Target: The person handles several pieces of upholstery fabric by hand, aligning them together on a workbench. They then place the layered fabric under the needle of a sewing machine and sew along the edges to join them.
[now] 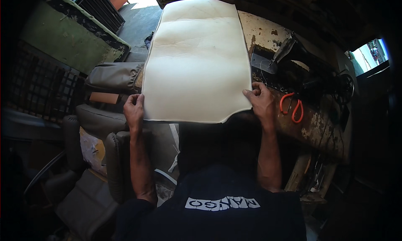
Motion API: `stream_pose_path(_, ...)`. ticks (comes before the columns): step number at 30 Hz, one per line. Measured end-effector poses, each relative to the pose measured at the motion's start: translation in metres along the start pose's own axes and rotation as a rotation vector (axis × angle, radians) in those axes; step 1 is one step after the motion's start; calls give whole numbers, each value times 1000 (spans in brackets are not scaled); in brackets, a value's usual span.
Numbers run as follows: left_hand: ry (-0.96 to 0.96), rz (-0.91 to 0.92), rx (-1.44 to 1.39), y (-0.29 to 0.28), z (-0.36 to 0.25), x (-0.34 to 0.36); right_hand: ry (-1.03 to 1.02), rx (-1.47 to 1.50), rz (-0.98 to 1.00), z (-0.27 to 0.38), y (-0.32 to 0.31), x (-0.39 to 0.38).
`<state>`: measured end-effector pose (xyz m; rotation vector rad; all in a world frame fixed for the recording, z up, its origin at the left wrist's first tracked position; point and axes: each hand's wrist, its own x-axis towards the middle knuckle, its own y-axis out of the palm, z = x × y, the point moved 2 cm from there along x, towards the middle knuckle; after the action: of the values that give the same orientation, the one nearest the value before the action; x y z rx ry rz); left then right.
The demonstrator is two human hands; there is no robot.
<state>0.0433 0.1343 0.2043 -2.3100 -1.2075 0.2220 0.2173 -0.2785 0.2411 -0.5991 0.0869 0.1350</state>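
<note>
A person's 2 bare hands hold up a cream padded sheet [197, 65], which lies to the left of the black sewing machine [315, 80]. The sheet is roughly rectangular, with a thin raised edge, shallow creases across its far part and a curved notch at the near corner on the sewing machine's side.

The left hand [134, 109], at the sheet's edge farther from the sewing machine, pinches that edge near its corner between thumb and fingers. The right hand [260, 99], at the edge nearer the sewing machine, pinches the sheet just beyond the notch, thumb on top; its fingertips underneath are hidden.

On the near side of the sewing machine, scissors with orange-red handles [292, 108] lie on a worn worktable [312, 130] with flaking paint. Well to the left of the sewing machine, beyond the sheet, are a gathered grey-brown cover [113, 76] and a flat orange-brown block [104, 98]. Nearer the person, also left of the sewing machine, stands grey-brown upholstered seating [90, 195].
</note>
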Motion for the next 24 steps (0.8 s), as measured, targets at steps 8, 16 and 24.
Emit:
stream_pose_path(8, -50, 144, 18, -14, 9, -20, -91, 175, 97, -13, -2, -5)
stream_pose_path(16, -113, 65, -218, -13, 13, -23, -98, 177, -6, -6, 6, -1)
stream_pose_path(24, -195, 215, -285, 9, -30, -47, -512, -367, -166, 22, -10, 5)
